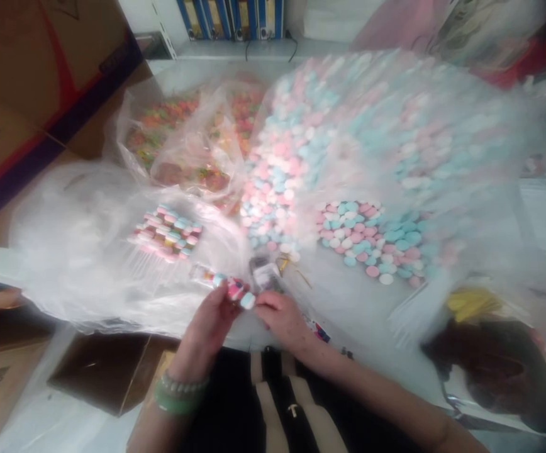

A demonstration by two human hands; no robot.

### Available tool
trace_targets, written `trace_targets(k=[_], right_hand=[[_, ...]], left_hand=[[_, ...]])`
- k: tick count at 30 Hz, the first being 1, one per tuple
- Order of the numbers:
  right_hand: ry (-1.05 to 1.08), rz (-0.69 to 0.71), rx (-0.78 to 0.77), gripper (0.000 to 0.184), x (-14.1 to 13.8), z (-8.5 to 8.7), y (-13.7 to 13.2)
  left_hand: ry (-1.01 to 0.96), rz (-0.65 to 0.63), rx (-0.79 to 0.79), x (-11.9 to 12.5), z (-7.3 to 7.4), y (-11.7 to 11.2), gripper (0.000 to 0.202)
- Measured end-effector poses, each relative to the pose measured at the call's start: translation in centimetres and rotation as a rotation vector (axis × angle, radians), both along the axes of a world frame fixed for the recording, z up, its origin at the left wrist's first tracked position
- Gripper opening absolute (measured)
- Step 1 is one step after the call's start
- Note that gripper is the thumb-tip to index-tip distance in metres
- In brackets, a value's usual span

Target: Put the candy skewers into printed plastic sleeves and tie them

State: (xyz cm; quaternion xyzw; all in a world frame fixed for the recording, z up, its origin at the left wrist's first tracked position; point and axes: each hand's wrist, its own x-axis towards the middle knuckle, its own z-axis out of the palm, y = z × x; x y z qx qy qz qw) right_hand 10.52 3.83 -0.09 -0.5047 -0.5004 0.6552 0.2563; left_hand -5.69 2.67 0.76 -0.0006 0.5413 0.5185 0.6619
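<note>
My left hand point(216, 314) is closed around a slim row of candies point(235, 289), pink, blue and white, with what looks like a clear wrapper at its far end. Fingers pinched, my right hand point(280, 314) meets the near end of that row, by a white and pale blue piece. Just beyond lies a dark packet with a white label point(266, 277), and gold ties point(294, 267) rest beside it. To the left, a stack of candy rows point(169, 233) lies on clear plastic. Blur hides the fine detail of the fingertips.
Loose pink, white and blue candies point(372, 236) spill from a large clear bag point(395, 126). Behind sits a bag of orange and green sweets point(183, 132). White sticks point(414, 314) lie at right, near a dark box point(494, 371). Cardboard boxes point(32, 82) stand left.
</note>
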Motion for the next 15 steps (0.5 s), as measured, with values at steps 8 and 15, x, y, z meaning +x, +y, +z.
trace_targets(k=[8, 15], right_hand=[[-0.044, 0.042, 0.085, 0.016, 0.2, -0.1, 0.0], [-0.015, 0.036, -0.007, 0.017, 0.2, 0.0, 0.2]], left_hand=[[-0.155, 0.052, 0.064, -1.4, 0.6, 1.0, 0.029], [-0.002, 0.111, 0.11, -1.1, -0.1, 0.8, 0.014]])
